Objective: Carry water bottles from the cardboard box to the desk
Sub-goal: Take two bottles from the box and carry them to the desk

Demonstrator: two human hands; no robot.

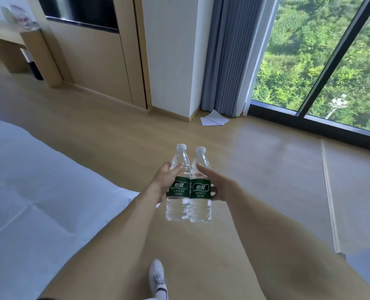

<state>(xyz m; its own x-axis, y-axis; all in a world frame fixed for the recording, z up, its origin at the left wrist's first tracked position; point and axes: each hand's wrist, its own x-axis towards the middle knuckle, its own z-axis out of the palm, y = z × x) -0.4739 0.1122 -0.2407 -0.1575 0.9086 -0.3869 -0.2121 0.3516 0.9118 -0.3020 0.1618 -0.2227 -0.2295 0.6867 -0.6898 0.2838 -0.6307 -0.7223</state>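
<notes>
Two full bottles [188, 187], upright and touching, were carried above the floor, beside the bed [39, 191]. Left grip [165, 180] and right grip [221, 187] each held one at the label; they seemed heavy, smooth, slightly squeezable. The desk [4, 37] stood far beyond.

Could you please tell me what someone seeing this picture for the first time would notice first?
Two clear water bottles with green labels, held upright side by side in mid-frame above the wooden floor, the left hand and right hand gripping them from either side. Next, the big window at upper right over green trees, and the white bed at left.
</notes>
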